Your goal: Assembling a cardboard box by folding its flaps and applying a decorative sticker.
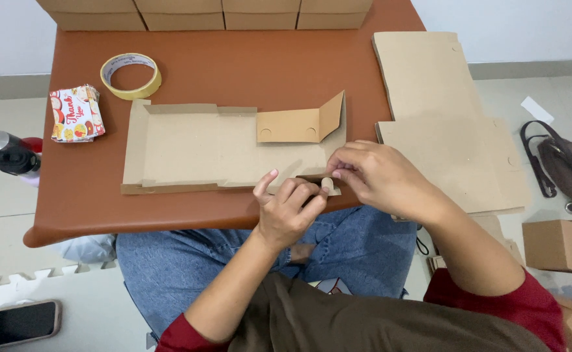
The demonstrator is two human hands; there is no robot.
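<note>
Hands work at the near edge of the brown worktop (234,72), above a lap in blue jeans. Left hand (289,212) has its grip pinched on a small tab at the near wall of the flat cardboard box blank (195,146); right hand (377,176) pinches the same tab from the other side, fingertips nearly touching the left's. Blank lies open on the worktop, one end flap standing up, the side walls partly folded.

Handling, as I judge it: thin corrugated board, light, stiff along the panels, weak at the creases. It tears or kinks if forced. Best held at the tab and along the fold lines, not mid-panel.

Counts: one blank in hand, one stack of unfolded blanks (442,117) just right of it, one tape roll (131,75), one pile of printed cards (76,114), four folded boxes (204,13) along the far edge. On the floor: one phone (17,324), one small box (555,246), one dark bag (563,166).
</note>
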